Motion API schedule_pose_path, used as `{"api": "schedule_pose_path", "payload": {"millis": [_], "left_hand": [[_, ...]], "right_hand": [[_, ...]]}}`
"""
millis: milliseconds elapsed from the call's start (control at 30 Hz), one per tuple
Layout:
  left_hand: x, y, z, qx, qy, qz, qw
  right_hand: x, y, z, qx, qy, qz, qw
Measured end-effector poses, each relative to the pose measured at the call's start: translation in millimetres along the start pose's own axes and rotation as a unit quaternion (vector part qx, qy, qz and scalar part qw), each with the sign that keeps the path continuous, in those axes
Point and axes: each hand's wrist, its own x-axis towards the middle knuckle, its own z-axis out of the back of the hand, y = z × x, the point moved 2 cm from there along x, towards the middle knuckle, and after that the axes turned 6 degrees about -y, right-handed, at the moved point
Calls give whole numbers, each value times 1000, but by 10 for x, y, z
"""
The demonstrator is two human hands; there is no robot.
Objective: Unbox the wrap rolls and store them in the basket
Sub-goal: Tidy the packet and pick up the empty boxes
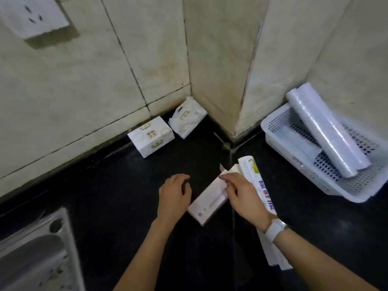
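Observation:
A long white wrap box [206, 203] lies on the black counter in front of me. My right hand [241, 196] pinches its far end flap between thumb and fingers. My left hand [174, 196] rests with curled fingers at the box's left side, holding nothing that I can see. A second long box with blue and green print [259, 185] lies under my right wrist. At the right stands a white perforated basket [279, 122], with one clear wrap roll [327, 131] leaning across it.
Two white tissue packs [151, 136] [186, 120] sit in the tiled wall corner. A steel sink edge [35, 253] shows at lower left. A wall socket [31, 15] is at upper left. A tiled pillar juts out between the packs and the basket.

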Motion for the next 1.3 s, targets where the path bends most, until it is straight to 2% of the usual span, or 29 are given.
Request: {"api": "schedule_pose_path", "payload": {"millis": [133,300,533,700,767,900,967,1033,1133,1200,1300], "left_hand": [[130,472,230,10,-16,42,999],[919,821,470,90,-34,56,994],[1914,1120,384,216,21,-18,976],[1962,1290,253,250,-14,-61,966],[1987,1314,265,238,-24,-70,968],[1993,1364,289,195,-56,-78,976],[1946,1380,275,177,-75,-79,978],[1875,1371,254,145,-89,-73,983],[1758,1362,295,30,-126,-31,991],[1664,1414,372,-89,-165,37,982],[1505,1428,476,-331,-167,177,912]], "right_hand": [[341,252,-351,-38,47,33,998],[1015,466,-714,-137,92,86,982],[2180,566,-859,-339,44,128,931],[2455,431,-1026,-412,89,138,896],[2469,366,-1050,-403,89,142,900],[2509,410,-936,-244,-36,111,963],[2503,521,-884,-172,-102,123,972],[2452,671,-899,-128,-125,156,971],[2303,886,-1017,-90,-107,198,970],[2180,976,-1157,-102,-66,220,968],[2001,1019,-1433,-145,60,196,968]]}}
